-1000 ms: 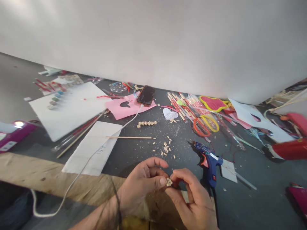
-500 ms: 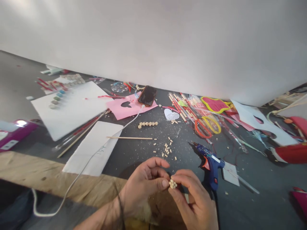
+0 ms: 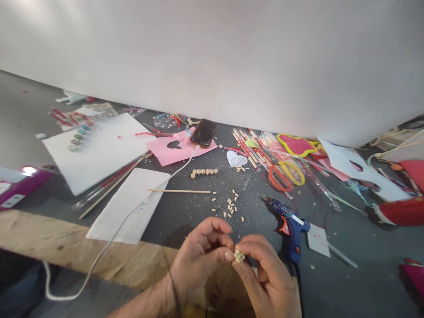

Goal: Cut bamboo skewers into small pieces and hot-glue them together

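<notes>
A small cluster of short wooden stick pieces, stuck together in a bunch, is pinched between the thumb and fingertips of my right hand. My left hand is at the cluster's left side, its thumb and curled fingers drawn together there. Whatever may lie between the left fingertips is too small to make out. Beyond my hands, several loose cut stick pieces lie scattered on the dark table. A row of joined stick clusters and a thin wooden skewer lie farther back.
A blue glue gun lies to the right. Orange-handled scissors and wrapped sticks are behind it. A phone trails a white cable across a white paper. A pink paper lies under the phone.
My hands have barely moved; the cluster has turned slightly between my fingers and sits a touch lower. The things on the table stay in place.
</notes>
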The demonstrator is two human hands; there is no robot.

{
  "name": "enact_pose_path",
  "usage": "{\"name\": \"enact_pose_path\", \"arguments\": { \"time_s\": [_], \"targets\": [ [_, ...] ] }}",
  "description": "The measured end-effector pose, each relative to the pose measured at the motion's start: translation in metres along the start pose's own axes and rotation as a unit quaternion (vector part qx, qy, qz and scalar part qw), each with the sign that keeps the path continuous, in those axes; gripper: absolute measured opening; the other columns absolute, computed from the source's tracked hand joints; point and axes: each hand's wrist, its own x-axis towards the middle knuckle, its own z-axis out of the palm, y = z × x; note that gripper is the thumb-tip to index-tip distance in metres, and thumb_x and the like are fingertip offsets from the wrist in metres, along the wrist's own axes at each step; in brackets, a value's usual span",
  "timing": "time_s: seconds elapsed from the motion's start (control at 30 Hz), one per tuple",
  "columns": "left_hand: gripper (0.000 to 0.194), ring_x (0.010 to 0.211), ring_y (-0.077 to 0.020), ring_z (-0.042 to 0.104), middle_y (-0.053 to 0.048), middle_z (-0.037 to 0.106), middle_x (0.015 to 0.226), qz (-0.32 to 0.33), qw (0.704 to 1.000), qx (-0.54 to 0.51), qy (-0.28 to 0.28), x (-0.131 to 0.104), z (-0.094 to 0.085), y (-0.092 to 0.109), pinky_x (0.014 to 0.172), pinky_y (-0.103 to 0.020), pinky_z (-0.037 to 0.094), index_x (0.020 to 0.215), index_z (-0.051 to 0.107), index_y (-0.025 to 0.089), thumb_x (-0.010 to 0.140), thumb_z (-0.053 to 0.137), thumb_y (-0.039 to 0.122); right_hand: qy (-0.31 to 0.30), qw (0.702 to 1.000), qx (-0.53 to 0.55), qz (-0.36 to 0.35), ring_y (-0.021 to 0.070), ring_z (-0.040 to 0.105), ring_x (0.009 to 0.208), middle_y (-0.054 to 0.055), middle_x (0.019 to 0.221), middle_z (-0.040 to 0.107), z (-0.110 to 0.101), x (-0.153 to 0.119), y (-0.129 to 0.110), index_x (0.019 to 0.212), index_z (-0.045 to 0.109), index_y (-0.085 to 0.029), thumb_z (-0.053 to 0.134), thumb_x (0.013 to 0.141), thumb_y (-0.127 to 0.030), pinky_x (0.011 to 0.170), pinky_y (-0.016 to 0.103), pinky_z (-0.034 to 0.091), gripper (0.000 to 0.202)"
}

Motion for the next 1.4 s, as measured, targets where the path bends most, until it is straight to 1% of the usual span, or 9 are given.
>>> {"name": "enact_pose_path", "arguments": {
  "time_s": [0.1,0.27,0.47,0.63,0.77,1.0,1.17,1.27,1.4],
  "targets": [
    [0.031,0.062,-0.0072,0.054,0.002,0.063,0.067,-0.004,0.999,0.034,0.018,-0.001,0.000,0.003,0.061,-0.019,0.041,0.088,0.055,0.017,0.067,0.076,0.024,0.005,0.996,-0.054,-0.063,0.0142,0.063,0.075,0.003,0.088,0.062,-0.003,0.003,0.004,0.094,0.059,-0.024,0.056,0.083,-0.017,0.065,0.023,0.053,0.014],
    [0.030,0.064,-0.0086,0.055,0.001,0.064,0.068,-0.011,0.996,0.081,0.040,0.000,-0.002,0.006,0.062,-0.020,0.041,0.091,0.053,0.017,0.070,0.072,0.025,-0.007,0.977,-0.147,-0.152,0.0144,0.062,0.081,0.005,0.091,0.061,-0.008,0.005,0.012,0.101,0.057,-0.020,0.057,0.082,-0.012,0.071,0.024,0.052,0.021],
    [0.033,0.066,-0.0101,0.057,0.000,0.066,0.073,-0.019,0.987,0.151,0.053,0.000,-0.001,0.008,0.064,-0.022,0.042,0.095,0.052,0.017,0.069,0.071,0.017,-0.011,0.967,-0.181,-0.181,0.0153,0.062,0.080,0.006,0.089,0.061,-0.007,0.005,0.015,0.102,0.058,-0.018,0.055,0.083,-0.011,0.069,0.026,0.052,0.021],
    [0.033,0.064,-0.0102,0.056,0.001,0.065,0.071,-0.024,0.985,0.160,0.060,0.000,-0.002,0.006,0.062,-0.022,0.042,0.097,0.051,0.018,0.070,0.069,0.016,-0.022,0.964,-0.180,-0.196,0.0151,0.061,0.078,0.006,0.088,0.061,-0.006,0.005,0.018,0.103,0.058,-0.017,0.056,0.082,-0.009,0.069,0.027,0.052,0.022],
    [0.034,0.063,-0.0097,0.056,0.001,0.065,0.070,-0.023,0.987,0.147,0.054,0.002,-0.003,0.004,0.062,-0.021,0.041,0.097,0.051,0.018,0.070,0.071,0.018,-0.020,0.965,-0.178,-0.191,0.0149,0.061,0.080,0.006,0.089,0.061,-0.006,0.005,0.019,0.105,0.057,-0.018,0.056,0.083,-0.009,0.071,0.026,0.052,0.024],
    [0.034,0.064,-0.0107,0.057,-0.001,0.066,0.069,-0.053,0.998,0.038,0.018,0.002,0.001,0.007,0.064,-0.023,0.042,0.092,0.052,0.017,0.069,0.074,0.028,-0.031,0.979,-0.148,-0.138,0.0132,0.061,0.083,0.005,0.093,0.059,-0.010,0.004,0.016,0.103,0.056,-0.021,0.055,0.084,-0.014,0.072,0.022,0.051,0.021],
    [0.043,0.063,-0.0099,0.056,0.000,0.066,0.070,-0.071,0.997,0.038,0.019,0.001,0.002,0.009,0.061,-0.020,0.040,0.094,0.053,0.018,0.061,0.080,0.022,-0.025,0.976,-0.163,-0.142,0.0138,0.060,0.084,0.005,0.094,0.059,-0.010,0.001,0.017,0.104,0.056,-0.021,0.056,0.084,-0.014,0.073,0.023,0.051,0.022],
    [0.042,0.062,-0.0090,0.056,0.000,0.065,0.069,-0.072,0.997,0.030,0.025,0.002,0.002,0.008,0.061,-0.020,0.039,0.095,0.053,0.017,0.062,0.079,0.020,-0.030,0.977,-0.165,-0.133,0.0139,0.060,0.085,0.004,0.095,0.059,-0.009,-0.001,0.018,0.105,0.056,-0.022,0.055,0.084,-0.015,0.073,0.023,0.051,0.022],
    [0.041,0.063,-0.0090,0.056,0.000,0.064,0.068,-0.074,0.997,0.005,0.011,0.004,-0.002,0.004,0.063,-0.020,0.040,0.098,0.053,0.016,0.065,0.077,0.016,-0.030,0.983,-0.143,-0.108,0.0137,0.061,0.086,0.004,0.097,0.059,-0.009,-0.002,0.017,0.108,0.054,-0.022,0.057,0.083,-0.018,0.074,0.022,0.051,0.025]
  ]
}}
